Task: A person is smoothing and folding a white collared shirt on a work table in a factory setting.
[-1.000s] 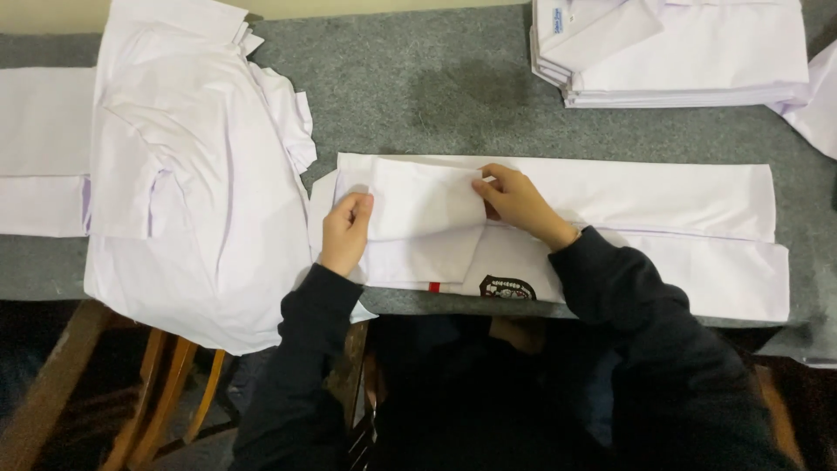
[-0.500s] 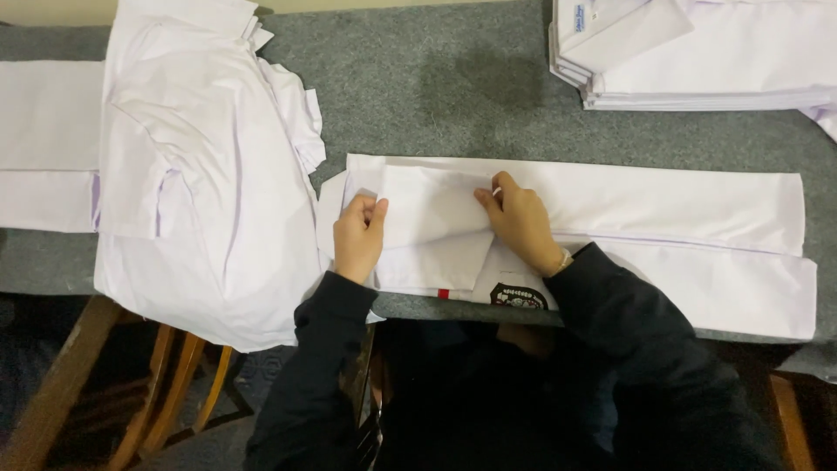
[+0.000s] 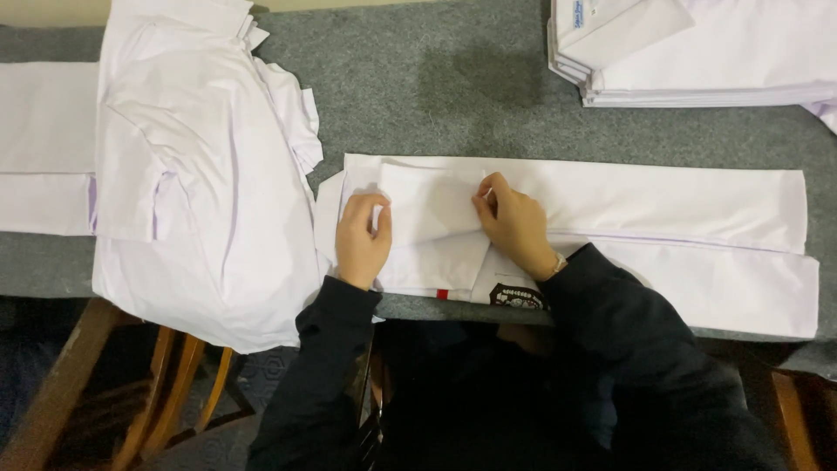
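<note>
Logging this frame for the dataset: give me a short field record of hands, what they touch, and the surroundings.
left hand: flat on the folded white shirt, pinching the edge of a folded flap
right hand: pinching the flap's other edge
surface: grey table
left of hands: heap of white shirts hanging over the table edge
top right: stack of folded shirts
sleeves: dark

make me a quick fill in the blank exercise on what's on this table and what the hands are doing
1. Both hands, the left hand and the right hand, press on a folded ____ shirt.
2. The table is covered in ____ felt-like cloth.
3. The stack of folded shirts lies at the far ____ corner.
4. The person's sleeves are ____ in colour.

Missing words: white; grey; right; dark
</note>
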